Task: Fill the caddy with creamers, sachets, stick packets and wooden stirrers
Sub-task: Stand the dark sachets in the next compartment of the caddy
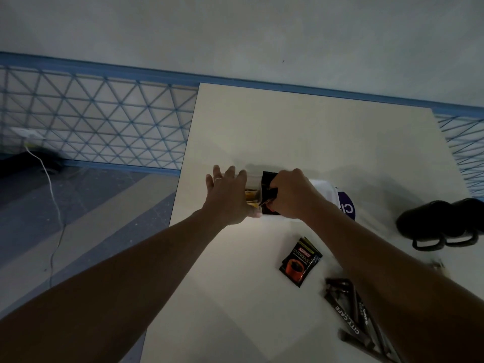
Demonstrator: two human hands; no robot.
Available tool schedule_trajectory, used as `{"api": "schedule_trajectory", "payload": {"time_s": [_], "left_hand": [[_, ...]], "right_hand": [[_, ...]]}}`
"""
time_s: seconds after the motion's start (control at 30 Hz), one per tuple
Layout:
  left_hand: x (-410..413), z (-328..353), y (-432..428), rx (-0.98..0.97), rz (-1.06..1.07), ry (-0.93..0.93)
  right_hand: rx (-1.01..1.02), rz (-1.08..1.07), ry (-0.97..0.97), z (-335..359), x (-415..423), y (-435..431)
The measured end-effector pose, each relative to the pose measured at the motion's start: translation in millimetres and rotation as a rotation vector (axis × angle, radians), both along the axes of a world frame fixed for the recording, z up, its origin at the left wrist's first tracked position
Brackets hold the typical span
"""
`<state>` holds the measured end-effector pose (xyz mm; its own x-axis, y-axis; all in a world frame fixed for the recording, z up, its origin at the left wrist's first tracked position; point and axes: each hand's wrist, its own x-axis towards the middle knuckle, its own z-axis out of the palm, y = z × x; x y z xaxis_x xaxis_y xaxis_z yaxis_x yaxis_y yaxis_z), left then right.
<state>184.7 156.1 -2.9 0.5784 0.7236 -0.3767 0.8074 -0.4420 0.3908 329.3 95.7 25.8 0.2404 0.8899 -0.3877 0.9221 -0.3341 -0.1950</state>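
My left hand [227,195] rests with fingers spread against the left side of a clear caddy [252,184], which is mostly hidden by both hands. My right hand [293,196] grips a bunch of black sachets [268,179] and holds them upright inside the caddy. Something yellow [251,197] shows in the caddy's left part. More black coffee sachets [300,263] lie stacked on the white table [314,137] nearer to me. Dark stick packets [351,318] lie in a loose pile at the lower right.
A white pack with a purple label [340,203] lies right behind my right hand. A black object with loop handles [442,221] sits near the right table edge. The table's left edge drops to a blue-grey floor with a white cable [52,189].
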Motion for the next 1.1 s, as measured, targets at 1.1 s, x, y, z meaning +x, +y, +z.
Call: {"api": "schedule_trajectory", "payload": {"time_s": [1.1], "left_hand": [[15,5,-16,0.069,0.099,-0.367]], "right_hand": [[0.26,-0.474,0.4,-8,21,-36]]}}
